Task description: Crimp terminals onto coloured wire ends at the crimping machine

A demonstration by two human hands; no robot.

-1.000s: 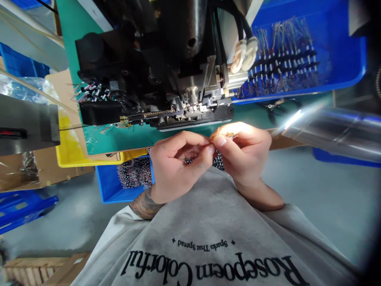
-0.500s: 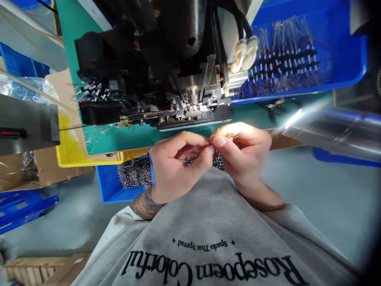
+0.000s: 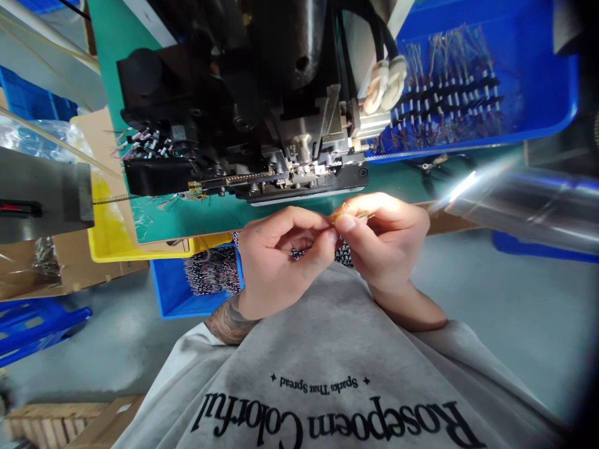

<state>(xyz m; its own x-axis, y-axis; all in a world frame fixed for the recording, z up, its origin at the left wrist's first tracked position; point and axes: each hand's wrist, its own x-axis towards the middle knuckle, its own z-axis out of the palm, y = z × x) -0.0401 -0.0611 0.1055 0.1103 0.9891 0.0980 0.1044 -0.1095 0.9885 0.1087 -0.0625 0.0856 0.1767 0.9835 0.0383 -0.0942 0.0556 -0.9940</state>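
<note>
Thin coloured wires (image 3: 364, 214) show between the fingertips of my right hand (image 3: 388, 240), which is closed in a pinch. My left hand (image 3: 285, 259) is closed too, thumb and forefinger pressed together against the right fingertips on the same small bundle. Most of the bundle is hidden by the fingers. Both hands are held in front of the grey shirt, just short of a black crimping machine (image 3: 299, 168) with a metal terminal strip (image 3: 250, 179) running into it. Below the hands, more black-and-white cable pieces (image 3: 344, 254) partly show.
A blue tray (image 3: 543, 118) of wire bundles stands at the back right. At the left are a yellow bin (image 3: 112, 240) and a blue bin (image 3: 173, 305) of cables. A lamp-like clear tube (image 3: 524, 202) juts in from the right. Pliers (image 3: 430, 167) lie on the green mat (image 3: 187, 224).
My right hand has shifted very slightly to the right, with the wires still pinched. The left hand stays in nearly the same place.
</note>
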